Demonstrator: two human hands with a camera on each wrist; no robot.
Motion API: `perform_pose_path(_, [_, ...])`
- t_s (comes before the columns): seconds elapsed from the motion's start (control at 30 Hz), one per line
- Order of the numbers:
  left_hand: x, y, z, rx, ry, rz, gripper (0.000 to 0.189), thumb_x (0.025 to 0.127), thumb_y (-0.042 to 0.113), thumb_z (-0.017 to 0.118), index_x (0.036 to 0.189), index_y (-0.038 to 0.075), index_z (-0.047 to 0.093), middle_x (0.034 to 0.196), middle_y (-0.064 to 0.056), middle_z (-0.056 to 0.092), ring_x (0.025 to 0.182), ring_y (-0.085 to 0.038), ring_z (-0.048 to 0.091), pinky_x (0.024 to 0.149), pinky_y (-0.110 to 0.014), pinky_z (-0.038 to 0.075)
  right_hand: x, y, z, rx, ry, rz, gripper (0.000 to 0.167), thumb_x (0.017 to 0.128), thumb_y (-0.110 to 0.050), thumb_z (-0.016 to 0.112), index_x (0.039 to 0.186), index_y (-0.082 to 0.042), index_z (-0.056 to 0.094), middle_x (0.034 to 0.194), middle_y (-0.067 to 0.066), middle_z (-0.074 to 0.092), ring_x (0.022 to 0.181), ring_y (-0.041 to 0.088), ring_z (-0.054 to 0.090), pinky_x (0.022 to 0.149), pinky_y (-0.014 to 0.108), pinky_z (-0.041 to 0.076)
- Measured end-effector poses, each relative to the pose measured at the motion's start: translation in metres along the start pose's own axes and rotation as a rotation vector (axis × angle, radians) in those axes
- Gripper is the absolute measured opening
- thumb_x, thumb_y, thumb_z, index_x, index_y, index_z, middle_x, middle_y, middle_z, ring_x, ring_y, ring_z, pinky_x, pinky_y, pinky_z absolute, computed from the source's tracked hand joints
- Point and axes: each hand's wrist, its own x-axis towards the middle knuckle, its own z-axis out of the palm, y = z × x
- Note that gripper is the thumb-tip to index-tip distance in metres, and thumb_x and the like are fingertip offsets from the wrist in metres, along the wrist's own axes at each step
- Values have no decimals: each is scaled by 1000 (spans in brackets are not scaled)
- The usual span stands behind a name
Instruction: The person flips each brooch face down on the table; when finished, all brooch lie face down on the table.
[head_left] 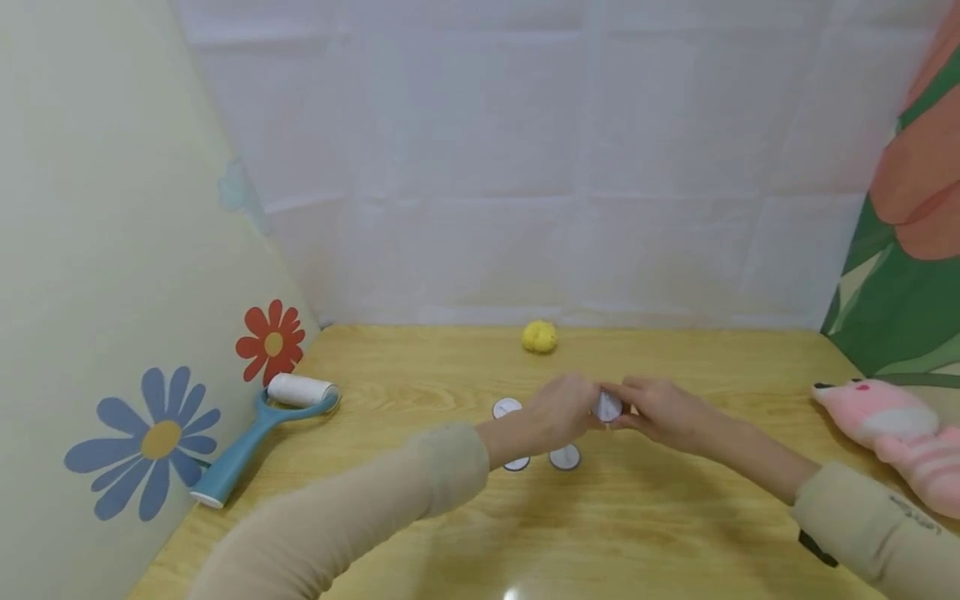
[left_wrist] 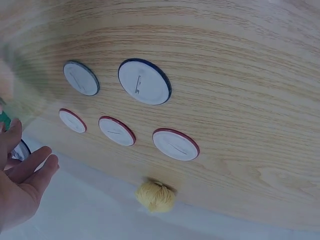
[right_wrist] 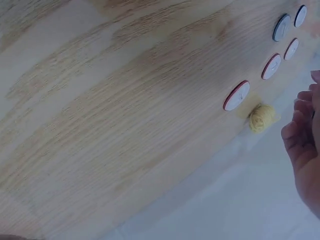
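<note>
Both hands meet over the middle of the table around a round pin-back badge (head_left: 607,406), its pale back facing up. My left hand (head_left: 561,408) pinches its left side, and my right hand (head_left: 670,412) grips the right side between thumb and fingers. Seen from the left wrist, part of the held badge (left_wrist: 21,151) shows behind the left fingers. Several more badges lie pin side up: three red-rimmed ones in a row, including a red-rimmed badge (left_wrist: 176,144), and two with dark rims, including a blue-rimmed badge (left_wrist: 145,81). In the head view, the left hand partly hides them.
A yellow ball of yarn (head_left: 539,337) sits near the table's back edge. At the left wall lies a blue-handled lint roller (head_left: 247,442). A pink plush toy (head_left: 892,425) lies at the right edge. White cloth (head_left: 525,167) hangs behind the wooden table (head_left: 420,542).
</note>
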Motion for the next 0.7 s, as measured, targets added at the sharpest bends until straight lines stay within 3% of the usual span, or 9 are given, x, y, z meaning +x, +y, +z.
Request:
perform_pose_path(0.27, [-2,2,15,-4,-85,-48,17,84,22,78,92,8,72,81,0,69,67,-7,58,55,-15,46,-5,3,14,-56,2,-89,43,75,-10,80,111,7,64,81,7,65,68,17,63,56,25,52])
perform_pose_path(0.37, [-5,5,25,23,-115,-70,16,82,23,80,86,10,71,77,2,66,66,-7,56,55,-16,46,-9,3,21,-21,-28,-106,37,75,-10,81,105,5,65,79,5,64,66,13,60,55,23,50])
perform_pose_path(0.53, [-10,10,39,22,-139,-82,29,79,36,81,92,13,71,82,2,67,72,-8,60,57,-20,48,-18,0,29,138,-111,-48,23,80,-6,78,98,2,65,80,2,64,68,4,55,56,18,47])
perform_pose_path(0.7, [-10,14,45,88,-133,-36,30,80,41,77,91,14,71,85,2,66,76,-8,59,61,-21,50,-28,-2,31,212,-188,72,26,87,-12,73,107,3,66,88,1,68,76,4,58,63,23,51])
